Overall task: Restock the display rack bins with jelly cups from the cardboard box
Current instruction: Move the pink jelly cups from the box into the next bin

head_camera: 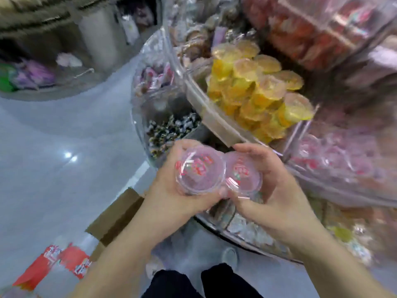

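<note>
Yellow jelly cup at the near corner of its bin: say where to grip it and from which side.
Grip the yellow jelly cup round its lid rim, from above and the right. It lies tilted atop the pile, lid outward; neighbouring cups crowd its left and the bin wall blocks the front.

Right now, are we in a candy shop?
Probably yes, a sweet shop: clear rack bins hold yellow jelly cups and wrapped candies, and each hand grips a pink jelly cup.
</note>
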Action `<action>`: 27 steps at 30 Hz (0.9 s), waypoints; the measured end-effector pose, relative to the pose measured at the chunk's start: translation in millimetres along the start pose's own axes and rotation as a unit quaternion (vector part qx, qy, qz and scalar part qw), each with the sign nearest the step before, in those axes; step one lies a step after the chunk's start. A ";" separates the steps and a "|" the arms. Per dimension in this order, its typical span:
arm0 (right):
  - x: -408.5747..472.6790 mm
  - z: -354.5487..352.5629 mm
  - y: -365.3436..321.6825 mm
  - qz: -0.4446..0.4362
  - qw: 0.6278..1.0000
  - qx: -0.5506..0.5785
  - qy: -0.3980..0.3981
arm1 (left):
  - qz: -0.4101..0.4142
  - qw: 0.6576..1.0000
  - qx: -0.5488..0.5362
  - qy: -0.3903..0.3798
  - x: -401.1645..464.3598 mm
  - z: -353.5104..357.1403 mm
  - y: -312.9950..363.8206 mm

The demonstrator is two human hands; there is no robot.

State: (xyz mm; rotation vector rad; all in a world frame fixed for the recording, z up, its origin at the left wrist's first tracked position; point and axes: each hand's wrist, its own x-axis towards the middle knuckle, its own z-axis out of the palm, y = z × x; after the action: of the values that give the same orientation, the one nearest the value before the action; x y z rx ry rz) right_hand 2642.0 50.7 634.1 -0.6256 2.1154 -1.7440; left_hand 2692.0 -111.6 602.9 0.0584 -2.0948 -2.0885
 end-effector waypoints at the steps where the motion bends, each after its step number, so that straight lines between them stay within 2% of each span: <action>1: -11.1 -23.6 -2.4 -0.004 0.999 -0.023 0.029 | 0.002 0.999 -0.006 -0.040 8.4 22.0 6.6; 4: -46.9 -86.6 -0.4 0.000 0.992 -0.064 0.109 | 0.005 0.991 -0.009 -0.133 27.8 91.8 18.9; 7: -76.6 -138.9 6.4 0.021 0.982 -0.095 0.165 | 0.029 0.986 0.027 -0.160 39.5 160.2 24.9; 9: -90.5 -172.8 9.1 0.029 0.974 -0.140 0.173 | 0.031 0.983 0.035 -0.177 44.2 199.5 26.6; 12: -102.9 -224.9 12.6 0.023 0.966 -0.184 0.178 | 0.036 0.981 0.059 -0.183 50.4 241.9 25.9; 15: -102.1 -268.2 18.5 0.032 0.960 -0.213 0.181 | 0.041 0.985 0.078 -0.150 58.9 262.2 23.7; 19: -79.6 -299.1 30.6 0.030 0.935 -0.323 0.145 | 0.024 0.989 0.125 -0.072 75.5 261.3 17.8; 21: -65.6 -304.2 39.0 0.013 0.907 -0.408 0.105 | 0.019 0.989 0.139 -0.046 81.3 256.7 14.5; 25: -47.0 -305.5 56.6 0.003 0.834 -0.552 0.013 | 0.021 0.988 0.147 -0.046 87.2 254.2 10.5; 27: -41.5 -302.6 64.2 0.002 0.804 -0.594 -0.009 | 0.011 0.986 0.154 -0.061 91.7 256.4 8.6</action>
State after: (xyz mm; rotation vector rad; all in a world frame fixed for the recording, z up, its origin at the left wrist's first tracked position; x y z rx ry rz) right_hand 2514.3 335.5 629.9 -0.8693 2.9957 -0.1515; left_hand 2562.7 127.4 621.9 -0.0534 -2.4627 -1.7784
